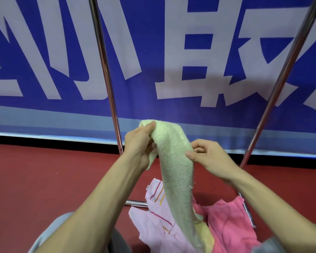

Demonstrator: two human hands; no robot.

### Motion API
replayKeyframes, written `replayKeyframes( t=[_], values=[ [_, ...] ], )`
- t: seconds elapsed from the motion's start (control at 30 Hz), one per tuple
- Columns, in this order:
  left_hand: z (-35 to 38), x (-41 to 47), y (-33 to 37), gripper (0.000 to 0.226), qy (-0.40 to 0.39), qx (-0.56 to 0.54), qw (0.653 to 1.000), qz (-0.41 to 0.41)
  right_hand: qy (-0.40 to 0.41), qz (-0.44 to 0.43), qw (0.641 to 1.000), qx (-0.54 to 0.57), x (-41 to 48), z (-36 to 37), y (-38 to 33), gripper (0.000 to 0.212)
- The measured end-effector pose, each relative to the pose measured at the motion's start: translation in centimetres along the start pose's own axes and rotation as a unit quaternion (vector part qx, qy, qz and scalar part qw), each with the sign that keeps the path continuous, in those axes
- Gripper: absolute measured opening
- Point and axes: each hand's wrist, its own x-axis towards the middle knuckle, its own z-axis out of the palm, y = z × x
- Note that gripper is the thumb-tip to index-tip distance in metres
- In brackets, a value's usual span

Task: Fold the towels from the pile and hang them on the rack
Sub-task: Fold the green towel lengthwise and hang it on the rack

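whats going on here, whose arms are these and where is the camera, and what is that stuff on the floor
There is no machine here: these are a person's two bare arms, filmed by one wide camera worn on their head, looking forward and down. The left hand grips the upper end of a pale green terry towel, and the right hand pinches its edge lower down. The towel's other end hangs down to a pile on the red floor: a light pink striped towel, a bright pink towel and a bit of yellow cloth between them. The poles of a shiny metal rack rise behind, in front of a blue banner with white characters. No towel hangs on the rack in this view.
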Motion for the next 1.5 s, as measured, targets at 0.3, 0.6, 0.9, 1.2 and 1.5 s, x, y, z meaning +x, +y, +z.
replayKeyframes(
  t=[0.3, 0.6, 0.9, 1.2, 1.5],
  values=[
    [2.0, -0.3, -2.6, 0.04, -0.183, 0.186, 0.965, 0.032, 0.159, -0.064, 0.977, 0.128, 0.5, -1.9, -2.0, 0.012],
    [3.6, -1.3, -6.8, 0.027, -0.239, 0.243, 0.94, 0.009, 0.251, 0.062, 0.93, 0.261, -0.1, -4.3, -1.1, 0.016],
    [4.8, -1.3, -6.2, 0.021, -0.182, 0.19, 0.96, 0.098, 0.181, 0.101, 0.935, 0.289, -0.4, -5.3, -0.5, 0.052],
    [3.5, -1.3, -3.6, 0.027, -0.126, 0.166, 0.975, 0.077, 0.032, 0.177, 0.932, 0.314, -0.4, -1.5, 0.1, 0.057],
    [1.7, -0.2, -1.1, 0.031, -0.067, 0.092, 0.993, 0.021, -0.026, 0.073, 0.973, 0.218, -0.5, -1.5, -0.1, 0.035]
  ],
)
